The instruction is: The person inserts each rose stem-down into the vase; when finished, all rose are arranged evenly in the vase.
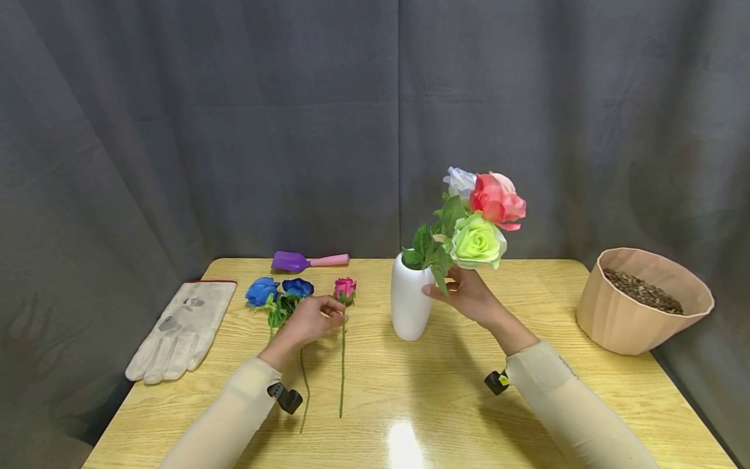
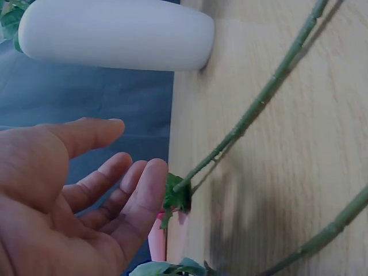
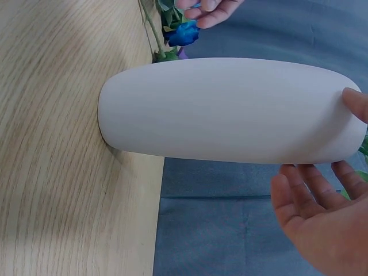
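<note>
- Fingers of the left hand [image 1: 309, 320] lay loosely spread by the pink rosebud [image 1: 345, 288] near the tabletop's [image 1: 410, 391] middle — holding nothing; the left wrist view showed the palm open, the fingertips just short of the stem [image 2: 253, 112].
- The right hand [image 1: 469, 296] sat relaxed beside the white vase's [image 1: 409, 301] neck, under the green rose [image 1: 477, 242]; whether a stem was pinched could not be told, leaves hiding the fingertips.
- The red rose [image 1: 497, 200] and a white one [image 1: 459, 181] stood in the vase — stems hidden by foliage.
- Two blue roses [image 1: 278, 290] lay left of the bud, partly behind the hand.
- A glove [image 1: 178, 329] overhung the left edge.
</note>
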A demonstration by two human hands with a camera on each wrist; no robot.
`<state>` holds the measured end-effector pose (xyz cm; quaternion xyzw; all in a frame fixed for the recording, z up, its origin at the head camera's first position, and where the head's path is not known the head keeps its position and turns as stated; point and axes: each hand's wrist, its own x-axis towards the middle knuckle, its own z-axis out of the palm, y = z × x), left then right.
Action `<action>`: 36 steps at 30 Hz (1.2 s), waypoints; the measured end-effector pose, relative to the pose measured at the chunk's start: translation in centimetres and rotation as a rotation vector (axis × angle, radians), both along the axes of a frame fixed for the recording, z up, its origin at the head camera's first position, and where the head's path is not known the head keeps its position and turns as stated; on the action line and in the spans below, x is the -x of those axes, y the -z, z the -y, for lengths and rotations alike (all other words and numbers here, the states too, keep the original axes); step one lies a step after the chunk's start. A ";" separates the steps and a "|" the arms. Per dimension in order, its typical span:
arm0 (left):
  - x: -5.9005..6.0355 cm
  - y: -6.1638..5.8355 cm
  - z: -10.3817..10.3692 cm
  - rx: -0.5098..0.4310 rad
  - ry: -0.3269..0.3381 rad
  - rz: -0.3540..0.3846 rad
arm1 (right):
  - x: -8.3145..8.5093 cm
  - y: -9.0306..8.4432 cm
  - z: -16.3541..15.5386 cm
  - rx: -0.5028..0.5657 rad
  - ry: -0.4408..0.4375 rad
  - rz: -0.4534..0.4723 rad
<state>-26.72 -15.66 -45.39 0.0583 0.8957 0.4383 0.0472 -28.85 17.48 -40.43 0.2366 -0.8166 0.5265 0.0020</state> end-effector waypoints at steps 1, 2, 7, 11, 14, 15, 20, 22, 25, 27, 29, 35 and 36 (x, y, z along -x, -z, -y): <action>0.0 0.1 0.0 0.008 -0.007 0.007 | 0.0 0.0 0.0 0.005 -0.002 -0.001; 0.0 0.2 0.0 0.012 -0.014 0.014 | 0.0 0.0 0.0 0.006 -0.002 -0.002; -0.2 0.7 -0.1 0.000 -0.040 0.078 | 0.0 0.0 0.0 0.009 -0.004 -0.005; -0.2 1.2 -0.3 0.003 -0.051 0.122 | 0.0 0.0 0.0 0.005 -0.004 -0.002; -0.1 1.5 -0.4 0.047 -0.057 0.133 | 0.0 0.0 0.0 0.000 0.000 0.003; -0.1 1.6 -0.5 0.058 -0.057 0.136 | 0.0 0.0 0.0 -0.002 0.001 0.005; -0.1 1.9 -0.5 0.087 -0.045 0.151 | 0.1 0.0 -0.1 -0.010 0.009 0.006; -0.2 2.0 -0.5 0.095 -0.043 0.162 | 0.1 0.1 -0.1 -0.015 0.011 0.006; -0.2 2.0 -0.5 0.094 -0.040 0.186 | 0.2 0.1 -0.1 -0.022 0.013 0.008; -0.3 1.9 -0.6 0.087 -0.040 0.200 | 0.2 0.2 -0.1 -0.023 0.013 0.011; -0.3 2.0 -0.7 0.089 -0.041 0.207 | 0.2 0.2 -0.1 -0.024 0.012 0.011; -0.4 2.3 -0.7 0.115 -0.036 0.216 | 0.2 0.1 -0.1 -0.028 0.013 0.005; -0.4 2.3 -0.7 0.109 -0.036 0.220 | 0.2 0.1 -0.1 -0.029 0.013 0.003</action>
